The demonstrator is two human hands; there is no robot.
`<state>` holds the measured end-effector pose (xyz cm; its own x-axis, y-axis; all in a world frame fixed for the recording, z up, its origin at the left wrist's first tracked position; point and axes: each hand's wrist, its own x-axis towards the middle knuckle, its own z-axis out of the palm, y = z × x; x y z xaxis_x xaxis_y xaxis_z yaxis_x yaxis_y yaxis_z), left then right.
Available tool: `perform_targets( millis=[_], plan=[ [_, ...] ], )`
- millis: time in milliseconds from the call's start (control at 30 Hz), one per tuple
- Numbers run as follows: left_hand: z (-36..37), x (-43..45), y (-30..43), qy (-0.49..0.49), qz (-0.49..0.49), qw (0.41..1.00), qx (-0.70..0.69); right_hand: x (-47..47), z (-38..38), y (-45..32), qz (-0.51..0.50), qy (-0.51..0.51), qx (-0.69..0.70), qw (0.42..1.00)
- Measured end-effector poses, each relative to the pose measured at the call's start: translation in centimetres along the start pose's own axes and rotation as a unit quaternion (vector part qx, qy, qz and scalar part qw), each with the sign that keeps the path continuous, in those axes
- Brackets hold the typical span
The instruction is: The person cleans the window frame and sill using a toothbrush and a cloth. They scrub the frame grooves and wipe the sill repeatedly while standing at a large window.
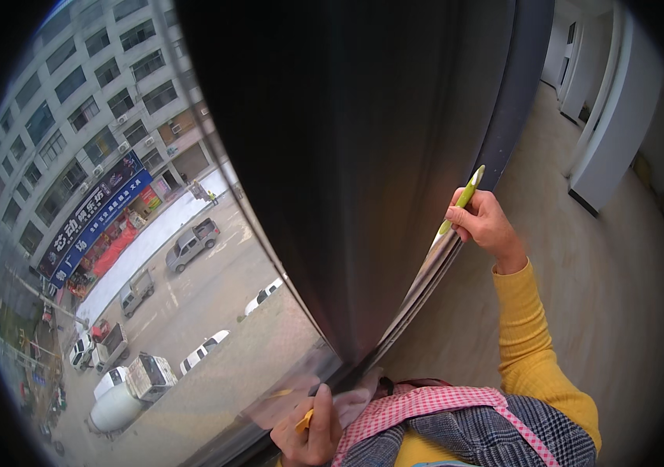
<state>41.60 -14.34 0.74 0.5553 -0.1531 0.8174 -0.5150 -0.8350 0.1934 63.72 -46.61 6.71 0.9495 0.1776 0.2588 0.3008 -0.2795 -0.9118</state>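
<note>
My right hand (481,219) grips a slim green-and-white tool handle (467,195) at the edge of a dark window frame (510,105). The handle slants, with its rounded end up; its lower end meets the frame's grooved edge (425,277), and I cannot tell what kind of tool it is. Low in the view, my left hand (311,429) is closed around a small yellow-orange piece (304,421), mostly hidden by the fingers. That hand is close to the window glass (276,403), which carries a faint reflection. A checked pink apron (425,403) covers my front.
Beyond the glass, far below, lie a street with parked vehicles (192,244) and a multi-storey building (92,87) with shop signs. A dark panel (343,146) fills the middle. To the right are an indoor floor (565,280) and a white wall end (618,117).
</note>
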Motion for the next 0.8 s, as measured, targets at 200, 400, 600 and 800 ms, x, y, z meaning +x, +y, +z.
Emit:
perform_targets(
  millis=[200, 400, 600, 800],
  plan=[
    [-2.5, -1.1, -0.7, 0.002, -0.006, 1.000, -0.016, 0.5, -0.3, 1.2, 0.067, -0.036, -0.024, 0.997],
    [-4.7, -1.4, -1.3, -0.004, -0.006, 1.000, -0.005, 1.0, -2.2, -0.7, -0.011, 0.129, -0.132, 0.983],
    [-5.3, -2.8, -1.2, -0.006, -0.030, 0.999, -0.028, -1.0, 1.4, -1.4, 0.049, 0.007, -0.035, 0.998],
    [-6.6, -3.7, -1.1, -0.008, -0.053, 0.999, -0.013, -1.2, -0.8, -1.3, -0.013, 0.156, -0.148, 0.977]
  ],
)
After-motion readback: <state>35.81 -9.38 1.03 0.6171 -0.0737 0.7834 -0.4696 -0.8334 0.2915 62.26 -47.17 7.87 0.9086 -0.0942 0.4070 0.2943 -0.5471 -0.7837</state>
